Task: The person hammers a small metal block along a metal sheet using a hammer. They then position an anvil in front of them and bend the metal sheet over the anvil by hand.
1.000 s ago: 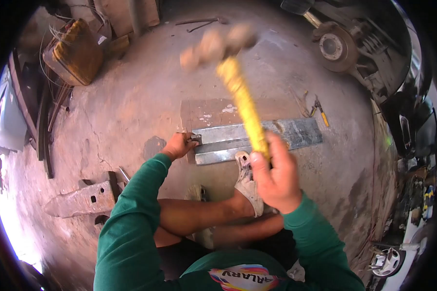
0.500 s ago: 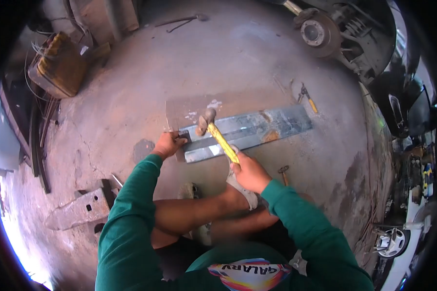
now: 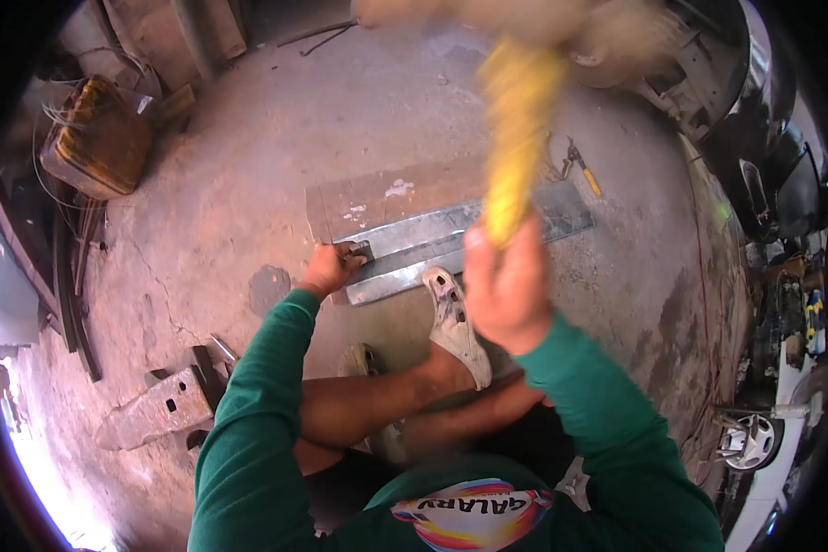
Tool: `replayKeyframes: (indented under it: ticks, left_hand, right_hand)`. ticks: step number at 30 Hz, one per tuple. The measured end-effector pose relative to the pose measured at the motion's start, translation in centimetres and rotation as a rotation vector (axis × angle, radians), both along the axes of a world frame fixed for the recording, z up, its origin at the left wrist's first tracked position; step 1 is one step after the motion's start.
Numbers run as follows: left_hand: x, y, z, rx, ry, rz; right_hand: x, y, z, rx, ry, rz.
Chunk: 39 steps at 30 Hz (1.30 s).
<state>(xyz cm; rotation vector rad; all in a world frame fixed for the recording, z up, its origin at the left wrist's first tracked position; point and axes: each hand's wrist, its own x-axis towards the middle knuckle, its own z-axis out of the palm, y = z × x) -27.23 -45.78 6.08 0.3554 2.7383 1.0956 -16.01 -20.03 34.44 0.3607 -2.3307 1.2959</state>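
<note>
A long grey metal strip [image 3: 397,282] with a raised lengthwise fold lies on a flat brownish plate [image 3: 340,195] on the floor. At its left end, my left hand [image 3: 327,268] grips a small dark metal piece [image 3: 362,249] that rests against the strip. My right hand [image 3: 509,287] is closed around the yellow handle of a hammer [image 3: 522,129], raised close to the camera. Motion smears the hammer's head at the top of the view. My right foot, in a pale clog [image 3: 453,317], stands by the strip's near edge.
Pliers with yellow grips [image 3: 582,170] lie past the strip's right end. A rusty metal beam [image 3: 161,408] sits at lower left, and a dirty yellow container [image 3: 101,138] at upper left. A dark car body [image 3: 754,198] lines the right side.
The hammer has swung up from just above the strip toward the camera, my right hand rising with it. My left hand stays at the strip's left end with the dark piece.
</note>
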Motion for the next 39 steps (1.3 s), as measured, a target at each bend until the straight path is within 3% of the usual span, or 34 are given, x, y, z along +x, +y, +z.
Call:
replayKeyframes:
  ticks: [1, 3, 4, 10, 13, 18, 19, 21, 23, 25, 27, 28, 31, 33, 36, 39]
  left_hand:
    - [-0.1, -0.1, 0.0, -0.051, 0.015, -0.005]
    - [-0.3, -0.4, -1.1, -0.008, 0.022, -0.012]
    - [-0.9, -0.2, -1.3, 0.034, 0.025, -0.019]
    - [-1.5, 3.0, -0.6, -0.03, 0.001, -0.002]
    - [-2.3, 4.6, -0.2, -0.104, -0.063, -0.031]
    - [-2.1, 5.4, -0.8, -0.091, -0.03, -0.022]
    - [-2.4, 5.4, -0.9, -0.116, -0.009, -0.033]
    - [-2.5, 5.4, -0.3, -0.134, -0.007, -0.041]
    - [-2.1, 5.6, 0.1, -0.15, -0.006, -0.051]
    - [-1.8, 5.7, 0.6, -0.131, 0.034, -0.022]
    - [-1.3, 6.1, 0.8, -0.118, 0.02, -0.03]
    - [-2.1, 6.3, 1.0, -0.113, 0.019, -0.034]
    - [-1.9, 6.7, -0.2, -0.156, -0.011, -0.018]
    - [-2.6, 7.3, -0.2, -0.203, -0.025, -0.081]
    - [-3.0, 8.9, -0.5, -0.129, 0.018, -0.059]
    - [-2.9, 10.4, -0.7, -0.116, 0.049, -0.073]
  right_hand:
    - [0.6, 1.1, -5.1, 0.268, -0.046, -0.021]
    - [1.4, 1.9, -9.8, 0.649, -0.78, 0.114]
    - [1.8, 2.4, -13.2, 0.574, -0.76, 0.012]
    - [1.1, 7.4, -8.2, 0.357, -0.816, -0.087]
    - [0.8, 9.1, -4.8, 0.215, -0.771, -0.059]
    - [0.4, 7.0, 9.5, 0.005, -0.352, -0.065]
    - [-0.4, 6.6, 10.2, 0.001, -0.355, -0.064]
    - [-2.1, 5.5, 9.7, -0.082, 0.076, -0.029]
    - [-2.0, 4.7, 4.2, 0.014, 0.266, -0.076]
    - [-0.6, 5.3, -6.1, 0.267, 0.042, -0.111]
    - [0.2, 6.4, -12.4, 0.666, -0.815, 0.053]
    - [0.4, 6.3, -12.4, 0.552, -0.841, -0.039]
    - [-0.9, 9.2, -9.5, 0.32, -0.626, -0.069]
    - [-1.4, 11.4, -7.8, 0.333, -0.484, -0.118]
    - [-0.6, 12.0, -1.1, 0.1, -0.632, -0.108]
    - [-0.9, 11.5, 6.9, -0.001, -0.336, -0.133]
